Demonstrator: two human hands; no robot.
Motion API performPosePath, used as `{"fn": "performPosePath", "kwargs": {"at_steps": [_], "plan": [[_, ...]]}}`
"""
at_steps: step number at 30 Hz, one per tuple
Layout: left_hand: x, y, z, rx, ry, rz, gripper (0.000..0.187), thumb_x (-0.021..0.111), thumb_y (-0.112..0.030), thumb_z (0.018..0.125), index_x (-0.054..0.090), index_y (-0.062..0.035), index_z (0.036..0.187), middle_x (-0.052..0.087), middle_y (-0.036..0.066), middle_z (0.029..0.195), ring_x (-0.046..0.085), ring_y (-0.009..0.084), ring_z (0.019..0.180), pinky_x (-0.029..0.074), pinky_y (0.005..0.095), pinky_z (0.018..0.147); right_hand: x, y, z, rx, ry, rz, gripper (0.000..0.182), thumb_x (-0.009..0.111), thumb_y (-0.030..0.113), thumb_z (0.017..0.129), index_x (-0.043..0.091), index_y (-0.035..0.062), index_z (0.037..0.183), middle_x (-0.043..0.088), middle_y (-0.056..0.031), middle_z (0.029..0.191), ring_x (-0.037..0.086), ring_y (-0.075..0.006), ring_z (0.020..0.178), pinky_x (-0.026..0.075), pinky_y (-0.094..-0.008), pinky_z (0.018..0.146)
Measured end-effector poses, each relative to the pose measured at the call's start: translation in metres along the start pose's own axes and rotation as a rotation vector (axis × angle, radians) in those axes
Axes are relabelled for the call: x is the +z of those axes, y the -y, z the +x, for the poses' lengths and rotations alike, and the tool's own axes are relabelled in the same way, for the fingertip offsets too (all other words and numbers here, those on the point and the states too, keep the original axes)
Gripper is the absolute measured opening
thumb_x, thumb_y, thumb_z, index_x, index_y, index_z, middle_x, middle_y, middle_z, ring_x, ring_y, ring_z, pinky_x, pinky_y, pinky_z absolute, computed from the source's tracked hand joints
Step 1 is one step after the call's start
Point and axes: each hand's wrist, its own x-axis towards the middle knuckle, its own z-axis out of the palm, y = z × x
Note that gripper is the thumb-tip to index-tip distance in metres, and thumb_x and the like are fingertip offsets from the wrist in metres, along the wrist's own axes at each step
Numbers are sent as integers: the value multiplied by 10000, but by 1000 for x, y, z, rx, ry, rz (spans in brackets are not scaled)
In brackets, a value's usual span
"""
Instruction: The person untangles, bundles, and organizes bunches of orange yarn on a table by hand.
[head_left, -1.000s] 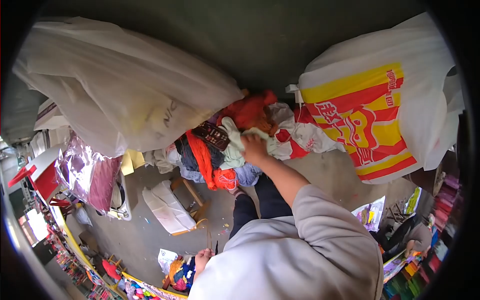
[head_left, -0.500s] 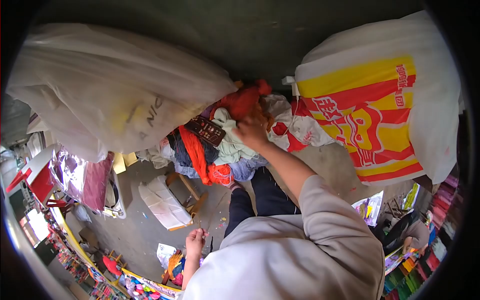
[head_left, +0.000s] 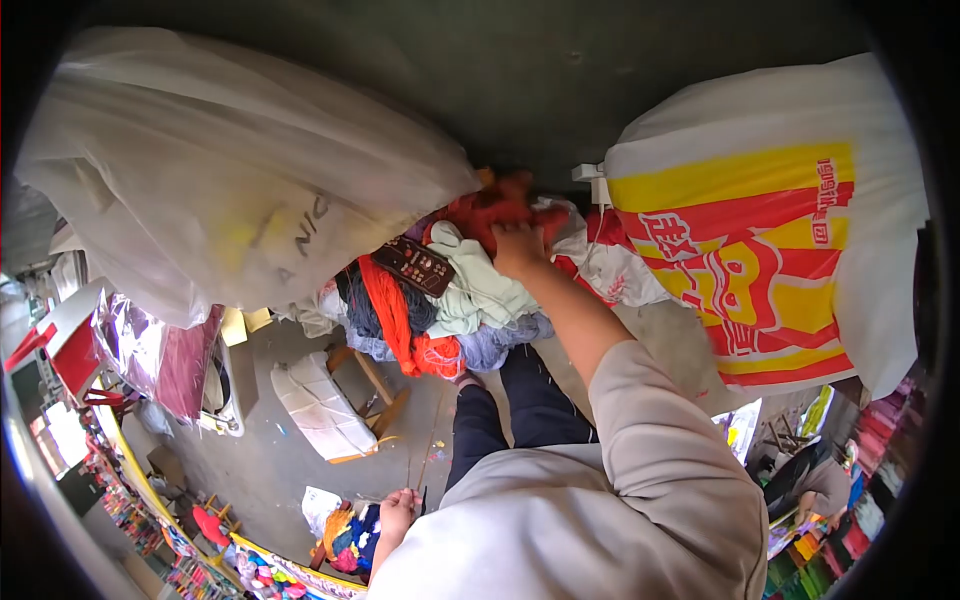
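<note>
A heap of yarn and cloth lies in front of me. My right hand [head_left: 520, 250] reaches to its far side, fingers bent onto dark red yarn [head_left: 475, 218], with the fingertips partly hidden. Beside that hand lies pale green cloth [head_left: 468, 290]. A dark brown printed packet [head_left: 413, 264] rests on the heap, near a bright orange-red skein [head_left: 388, 315] and dark grey yarn [head_left: 360, 300]. Down by my body, my left hand [head_left: 398, 510] is closed with the fingertips pressed together. Whatever it may hold is too small to name.
Large white sacks flank the heap: a plain one [head_left: 240, 190] on the left, a red-and-yellow printed one [head_left: 760, 230] on the right. A low wooden stool with a pale cover [head_left: 322, 405] stands left of my legs. Another person [head_left: 820, 485] is at far right, near stacked coloured goods.
My right hand has moved slightly farther into the heap, onto the dark red yarn, which has shifted and looks blurred. My left hand has dropped a little lower, still closed.
</note>
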Motion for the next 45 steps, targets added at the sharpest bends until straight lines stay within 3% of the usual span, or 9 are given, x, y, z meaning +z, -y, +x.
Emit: {"fn": "performPosePath", "kwargs": {"at_steps": [9,12,22,24,26,28,33,37,45], "plan": [[32,-49,-14,32,6,-121,213,538,-224,972,649,-61,893,654,7,726,372,38,467,313,197,449,-41,-9,44,82,90,205,462,553,244,826,519,143,1276,541,-133,1277,514,-306,1181,385,-521,990],[33,-39,-17,34,-9,-64,224,528,-225,975,649,-54,896,667,23,731,388,48,467,320,202,446,-3,-14,100,-54,-295,210,372,539,230,848,604,98,1190,606,-167,1172,560,-347,1126,398,-468,997],[30,-33,-18,55,-71,82,262,523,-239,978,662,-37,886,642,-4,696,402,40,485,334,211,458,0,-10,111,55,-17,-214,398,559,204,829,583,101,1213,648,-126,1147,622,-321,1040,480,-457,881],[32,-58,-6,210,-89,244,264,523,-235,976,672,-48,864,607,-26,659,398,34,503,334,210,478,-3,-14,70,72,-355,197,428,614,204,803,561,89,1212,672,-120,1065,646,-317,976,512,-432,806],[45,-108,1,297,-51,215,259,510,-221,981,667,-49,867,588,-36,653,404,35,510,339,208,488,-1,-9,17,131,-501,510,299,659,191,778,612,91,1056,671,-156,1000,650,-342,914,521,-415,747],[70,-163,9,434,46,58,242,481,-194,992,655,-50,904,595,-39,694,409,32,513,337,201,487,3,-4,-43,32,-553,645,434,733,213,734,570,65,1108,666,-156,925,642,-353,868,519,-406,754],[152,-262,39,799,311,188,235,477,-149,979,602,-21,1133,648,55,765,518,93,537,427,240,520,28,26,-135,80,-167,1435,361,640,61,883,486,-8,1202,598,-62,1016,580,-107,917,476,-241,779],[204,-301,52,805,358,463,340,488,-81,928,504,-5,1258,636,148,865,609,171,600,489,304,574,15,50,-157,75,-118,1710,353,606,14,891,492,5,1225,607,-51,1032,569,-100,945,450,-247,862],[214,-278,57,1119,110,785,522,516,-32,834,355,25,1328,515,266,1235,613,393,955,516,455,695,8,49,-169,62,-23,1790,359,612,41,895,513,45,1240,578,2,995,519,-58,853,413,-203,744]]}}
